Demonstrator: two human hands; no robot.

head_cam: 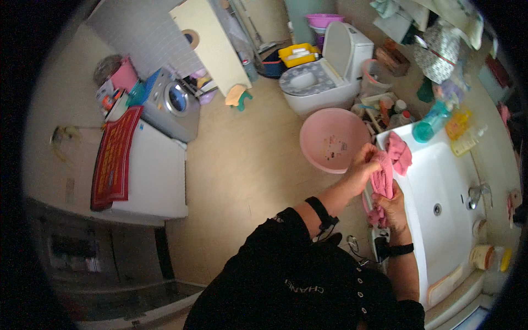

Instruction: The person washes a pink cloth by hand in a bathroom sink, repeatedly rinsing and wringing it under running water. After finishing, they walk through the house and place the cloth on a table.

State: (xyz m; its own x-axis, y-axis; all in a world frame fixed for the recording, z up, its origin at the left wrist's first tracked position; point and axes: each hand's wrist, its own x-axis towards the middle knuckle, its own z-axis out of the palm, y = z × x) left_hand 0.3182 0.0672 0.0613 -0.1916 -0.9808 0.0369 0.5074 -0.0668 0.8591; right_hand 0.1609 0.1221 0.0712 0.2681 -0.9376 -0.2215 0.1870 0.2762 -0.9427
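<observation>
A pink cloth (383,175) is gripped and bunched between my two hands, beside the near edge of the white sink (437,177). My left hand (365,161) pinches its upper part, and my right hand (390,204) is closed around its lower part. Some of the cloth hangs down below my right hand. A second pink cloth (399,153) lies over the sink's corner, close to my left hand. On the floor beyond my left forearm stands a pink plastic basin (335,140), printed inside.
A faucet (478,196) and bottles (431,121) line the sink's far side. The toilet (321,86) stands ahead, with a cluttered crate (381,108) near the sink. At left are a washing machine (171,103) and a white appliance (156,169) under a red cloth.
</observation>
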